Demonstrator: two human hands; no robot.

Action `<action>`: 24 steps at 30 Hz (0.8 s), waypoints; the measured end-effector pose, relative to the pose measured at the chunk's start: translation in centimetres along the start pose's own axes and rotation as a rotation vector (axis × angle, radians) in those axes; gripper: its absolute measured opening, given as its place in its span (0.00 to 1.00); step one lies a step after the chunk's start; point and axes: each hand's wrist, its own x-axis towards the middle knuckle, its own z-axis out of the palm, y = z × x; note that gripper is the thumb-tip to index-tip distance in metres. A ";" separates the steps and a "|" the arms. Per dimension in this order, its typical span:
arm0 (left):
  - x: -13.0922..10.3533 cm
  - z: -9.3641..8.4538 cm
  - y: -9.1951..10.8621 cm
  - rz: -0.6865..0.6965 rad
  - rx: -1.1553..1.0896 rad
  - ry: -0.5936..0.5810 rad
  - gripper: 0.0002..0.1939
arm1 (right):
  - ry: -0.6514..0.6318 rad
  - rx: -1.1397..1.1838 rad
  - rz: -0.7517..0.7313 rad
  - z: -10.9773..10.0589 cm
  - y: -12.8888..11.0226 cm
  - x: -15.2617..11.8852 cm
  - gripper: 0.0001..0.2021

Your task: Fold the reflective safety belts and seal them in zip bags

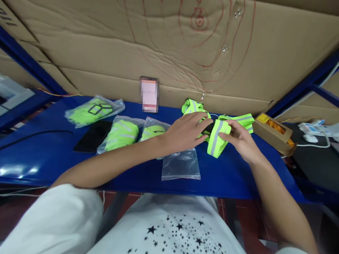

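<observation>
Right fingers [233,127] pinch a lime strap [217,139] (whether the left fingers [201,125] grip, I cannot tell).

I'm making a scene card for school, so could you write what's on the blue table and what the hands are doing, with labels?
Surface: shiny blue tabletop
Right hand: holding a folded lime-yellow strap with a silver stripe
Left hand: beside that strap; its grip is unclear
Packed: three clear plastic bags with lime-yellow contents, one partly behind the left arm
Nearer the person: flat clear plastic bag
Far right of table: brown cardboard box with orange contents
Behind: brown cardboard panel with red drawn lines
</observation>
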 end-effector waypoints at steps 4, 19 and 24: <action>2.2 1.3 0.7 0.026 0.042 -0.152 0.15 | -0.012 0.097 0.093 -0.3 0.3 -0.6 0.20; 3.0 2.1 0.6 0.193 0.254 -0.282 0.13 | 0.031 -1.145 -0.338 3.3 -0.5 -1.7 0.31; 3.3 2.1 0.4 0.203 0.295 -0.305 0.13 | 0.026 -1.307 -0.216 3.2 0.5 -0.9 0.25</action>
